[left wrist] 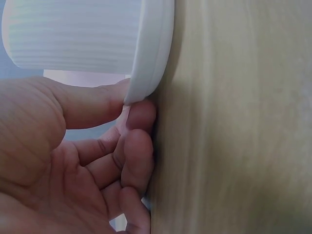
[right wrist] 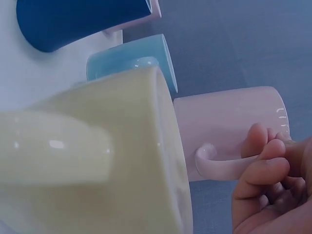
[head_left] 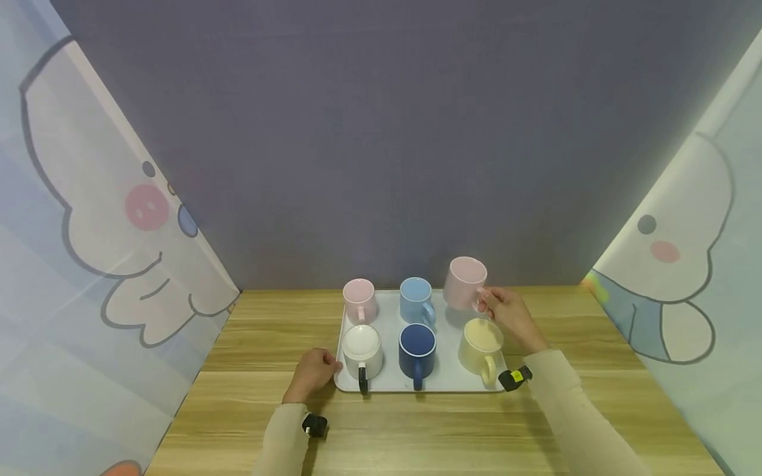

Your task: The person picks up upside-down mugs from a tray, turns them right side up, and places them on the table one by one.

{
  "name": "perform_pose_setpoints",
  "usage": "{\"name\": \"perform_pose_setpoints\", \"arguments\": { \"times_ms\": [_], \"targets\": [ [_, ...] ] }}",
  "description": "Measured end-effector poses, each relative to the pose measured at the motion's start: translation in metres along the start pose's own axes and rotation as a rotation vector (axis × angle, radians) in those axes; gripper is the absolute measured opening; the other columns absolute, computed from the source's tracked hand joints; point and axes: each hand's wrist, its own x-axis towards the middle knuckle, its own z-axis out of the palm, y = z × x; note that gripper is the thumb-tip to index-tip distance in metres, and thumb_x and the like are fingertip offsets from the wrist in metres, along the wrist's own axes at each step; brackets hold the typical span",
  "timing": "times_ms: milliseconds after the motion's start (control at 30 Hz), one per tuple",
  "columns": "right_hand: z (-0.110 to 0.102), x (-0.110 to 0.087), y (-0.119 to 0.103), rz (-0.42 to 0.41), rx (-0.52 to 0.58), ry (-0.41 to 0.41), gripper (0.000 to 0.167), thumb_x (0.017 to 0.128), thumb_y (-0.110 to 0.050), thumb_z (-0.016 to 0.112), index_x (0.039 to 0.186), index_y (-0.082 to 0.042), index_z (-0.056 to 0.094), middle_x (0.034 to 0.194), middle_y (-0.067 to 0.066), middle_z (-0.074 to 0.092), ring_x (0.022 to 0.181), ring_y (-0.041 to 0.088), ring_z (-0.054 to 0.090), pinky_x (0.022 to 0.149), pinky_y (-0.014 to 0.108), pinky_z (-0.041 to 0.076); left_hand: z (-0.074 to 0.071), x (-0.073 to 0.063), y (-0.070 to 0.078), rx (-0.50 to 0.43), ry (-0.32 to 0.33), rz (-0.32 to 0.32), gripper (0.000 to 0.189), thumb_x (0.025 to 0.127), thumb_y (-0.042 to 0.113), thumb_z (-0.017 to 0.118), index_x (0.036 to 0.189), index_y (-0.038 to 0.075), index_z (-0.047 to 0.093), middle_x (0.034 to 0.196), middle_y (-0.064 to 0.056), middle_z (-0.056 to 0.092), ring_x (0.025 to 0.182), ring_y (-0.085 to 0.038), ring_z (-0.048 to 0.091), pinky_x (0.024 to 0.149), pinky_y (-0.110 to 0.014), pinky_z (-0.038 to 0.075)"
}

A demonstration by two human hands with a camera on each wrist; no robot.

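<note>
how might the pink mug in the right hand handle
The pink mug looks smooth and even-walled, so probably rigid. Its glossy, ceramic-looking finish suggests it may chip if knocked. Held by its side handle, it could tilt in the right hand.

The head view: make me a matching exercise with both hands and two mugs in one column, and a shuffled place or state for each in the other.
Column one:
1. Left hand
2. Right hand
3. White mug
4. Yellow mug

Column two:
A. Has a black handle
B. Grips a pink mug
C. Near right of the tray
D. Pinches the tray's near left corner

Pairs: 1-D, 2-B, 3-A, 4-C
</note>
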Motion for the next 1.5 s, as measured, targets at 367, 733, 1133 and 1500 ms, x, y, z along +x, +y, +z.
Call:
{"name": "perform_pose_setpoints", "arguments": {
  "times_ms": [367,733,1133,1500],
  "targets": [
    [0.008,-0.01,-0.006,0.083,0.37,-0.074,0.024,0.11,-0.017,0.044,0.104,0.0,0.06,0.08,-0.008,0.058,0.07,0.002,0.047,0.059,0.015,0.041,0.003,-0.001,0.0,-0.001,0.023,-0.02,0.014,0.087,0.016,0.074,0.081,0.004,0.067,0.077,-0.006,0.065,0.072,-0.02,0.056,0.062,-0.032,0.044],
    [0.025,-0.021,-0.006,-0.027,1.17,-0.377,0.04,0.112,-0.013,0.026,0.096,-0.012,0.063,0.085,-0.006,0.065,0.07,0.0,0.051,0.059,0.01,0.036,0.002,0.001,0.02,-0.149,0.272,0.021,0.013,0.095,0.015,0.065,0.095,0.002,0.07,0.082,-0.007,0.068,0.072,-0.015,0.059,0.064,-0.03,0.048],
    [0.057,-0.032,-0.015,-0.103,1.635,-0.671,0.052,0.112,-0.02,0.01,0.099,-0.003,0.058,0.091,0.005,0.065,0.07,0.008,0.045,0.062,0.014,0.021,0.004,-0.011,0.117,-0.532,0.323,0.204,0.012,0.096,0.01,0.068,0.098,0.0,0.074,0.083,-0.013,0.072,0.073,-0.011,0.059,0.068,-0.021,0.048],
    [0.09,-0.043,-0.03,-0.058,1.65,-0.632,0.039,0.111,-0.024,0.021,0.097,-0.009,0.055,0.089,0.001,0.059,0.069,0.005,0.041,0.062,0.015,0.022,0.04,-0.009,0.178,-1.003,-0.11,0.102,0.034,0.103,0.021,0.061,0.119,-0.008,0.068,0.093,-0.005,0.072,0.076,-0.008,0.059,0.066,-0.02,0.047]
  ]
}}
